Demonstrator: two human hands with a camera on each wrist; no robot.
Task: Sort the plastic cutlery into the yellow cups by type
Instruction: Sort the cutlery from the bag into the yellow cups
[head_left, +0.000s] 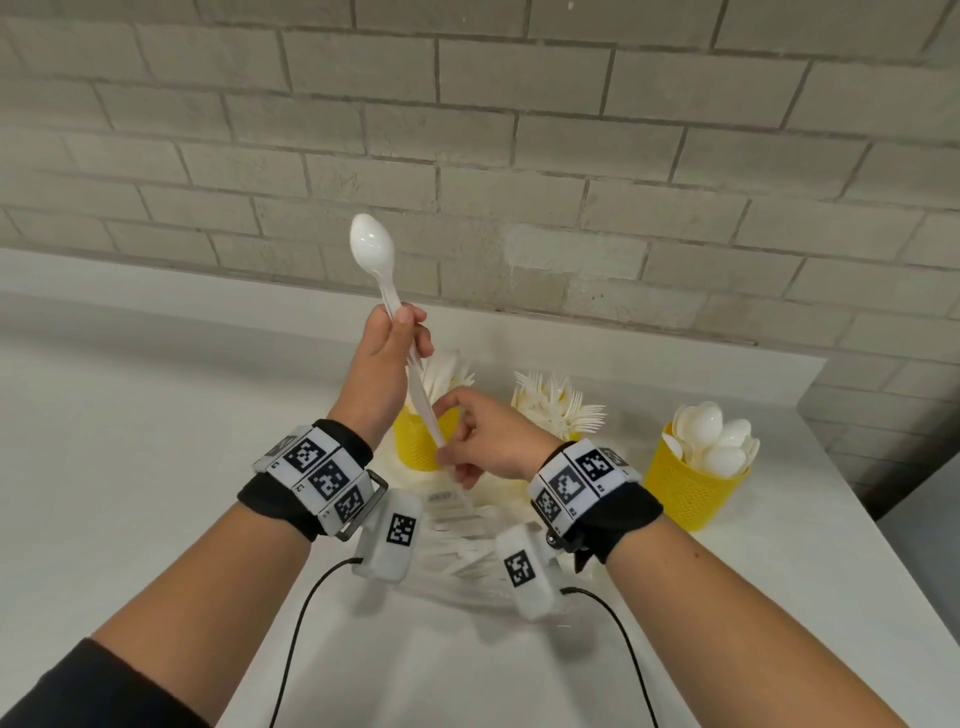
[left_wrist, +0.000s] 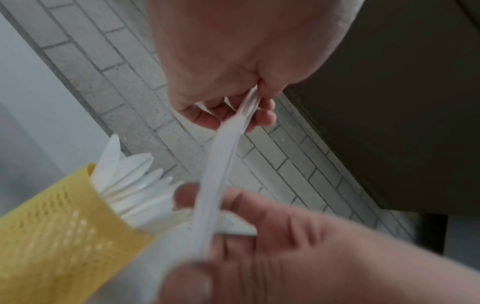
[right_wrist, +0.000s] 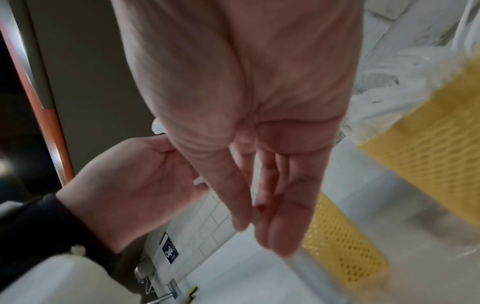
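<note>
My left hand (head_left: 402, 317) is raised and grips a white plastic spoon (head_left: 371, 244) by the handle, bowl up. The long white handle slants down to my right hand (head_left: 447, 452), which pinches its lower end between thumb and forefinger. The left wrist view shows the same: the left hand (left_wrist: 249, 111) holds the white handle (left_wrist: 221, 164) above and the right hand (left_wrist: 207, 226) below. Three yellow mesh cups stand behind the hands: a knife cup (head_left: 413, 441), forks (head_left: 561, 405) in the middle cup, and a spoon cup (head_left: 685, 493). Whether a second piece lies along the handle I cannot tell.
A clear bag of loose white cutlery (head_left: 462, 540) lies on the white counter (head_left: 156, 441) under my wrists. A grey brick wall (head_left: 571, 156) rises behind the cups. The counter's right edge (head_left: 852, 493) runs just past the spoon cup. Cables hang from both wrist cameras.
</note>
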